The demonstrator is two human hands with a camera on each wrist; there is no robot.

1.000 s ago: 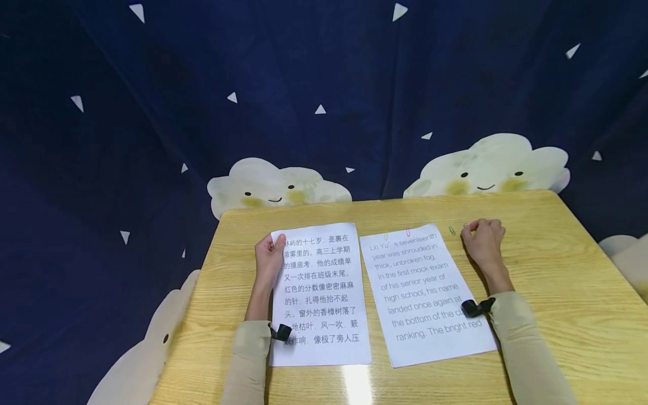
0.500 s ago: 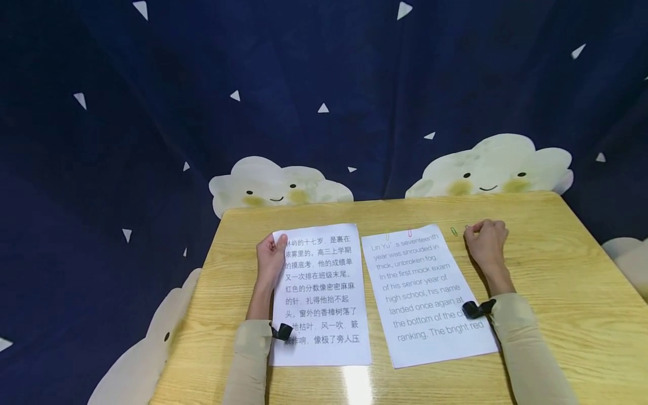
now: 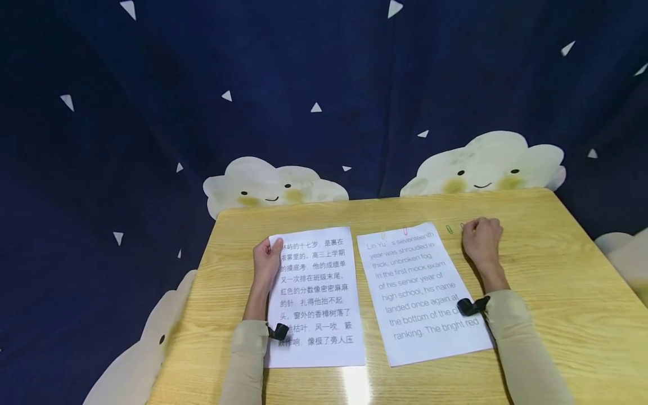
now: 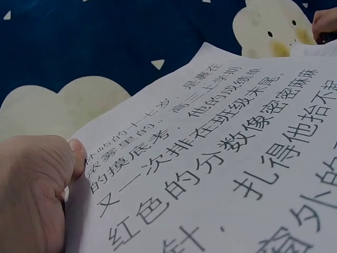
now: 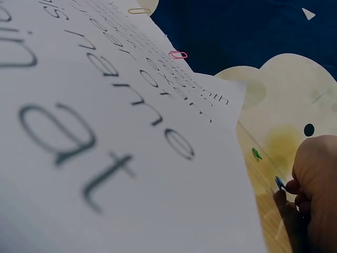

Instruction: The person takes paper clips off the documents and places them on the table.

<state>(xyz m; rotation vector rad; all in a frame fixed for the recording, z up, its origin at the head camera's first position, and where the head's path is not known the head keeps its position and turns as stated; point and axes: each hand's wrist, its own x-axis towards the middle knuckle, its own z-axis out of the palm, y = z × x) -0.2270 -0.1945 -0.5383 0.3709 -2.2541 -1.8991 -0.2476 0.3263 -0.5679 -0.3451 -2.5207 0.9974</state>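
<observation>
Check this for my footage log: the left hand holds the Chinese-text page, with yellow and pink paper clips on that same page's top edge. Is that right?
Not quite: the yellow paper clip and pink paper clip are on the English-text page's top edge, as the head view shows. The left hand does hold the Chinese-text page.

Your counter [image 3: 572,270]: one, yellowish wood grain, a bright glare patch [image 3: 356,387] toward its near side. Behind the counter, you have one dark blue cloth [image 3: 273,56], scattered with white triangles [image 3: 316,108]. Along the counter's far edge, two smiling clouds [image 3: 491,154] with yellow cheeks, facing you. Beside the counter's left edge, one pale figure [image 3: 126,360] with a black dot [image 3: 162,339]; beside its right edge, a further pale shape [image 3: 628,256].
</observation>
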